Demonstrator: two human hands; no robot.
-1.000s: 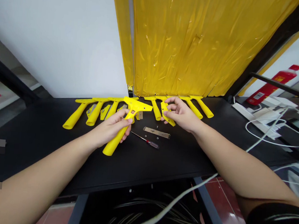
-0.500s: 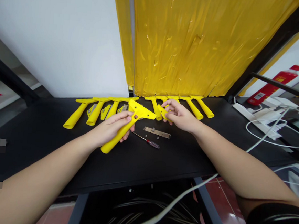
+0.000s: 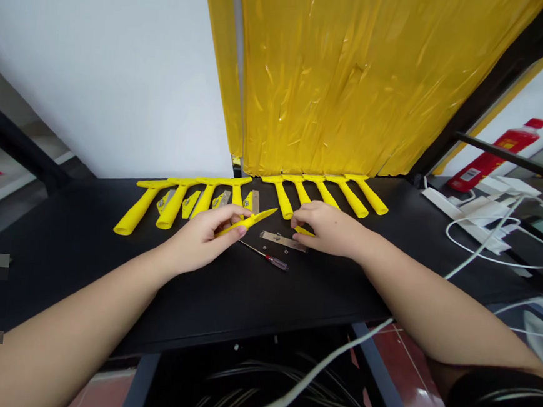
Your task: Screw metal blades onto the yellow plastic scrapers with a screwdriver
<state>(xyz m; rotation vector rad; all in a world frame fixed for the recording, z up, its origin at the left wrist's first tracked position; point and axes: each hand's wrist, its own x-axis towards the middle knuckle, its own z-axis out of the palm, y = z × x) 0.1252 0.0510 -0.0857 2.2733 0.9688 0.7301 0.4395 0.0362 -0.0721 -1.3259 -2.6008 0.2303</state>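
Note:
My left hand (image 3: 203, 234) is closed round a yellow T-shaped scraper handle (image 3: 263, 215), which is turned nearly edge-on, so most of its grip is hidden. My right hand (image 3: 332, 230) pinches a small yellow plate (image 3: 304, 230) low over the black tabletop, beside a flat metal blade (image 3: 273, 237); I cannot tell whether the plate touches the table. A tiny screw lies on the blade. Just in front are two small nuts or washers (image 3: 265, 248) and a screwdriver (image 3: 277, 263) with a see-through handle and thin shaft.
Yellow scraper handles (image 3: 132, 214) line the back of the black table (image 3: 225, 313) in two groups. Small yellow plates with metal pieces (image 3: 189, 204) lie between the left ones. At right are a power strip (image 3: 463, 215), white cables and a red bottle (image 3: 498, 155); one cable (image 3: 324, 364) crosses in front.
My left hand has tipped the scraper handle from face-up to nearly edge-on. My right hand has moved down toward the tabletop with the small yellow plate.

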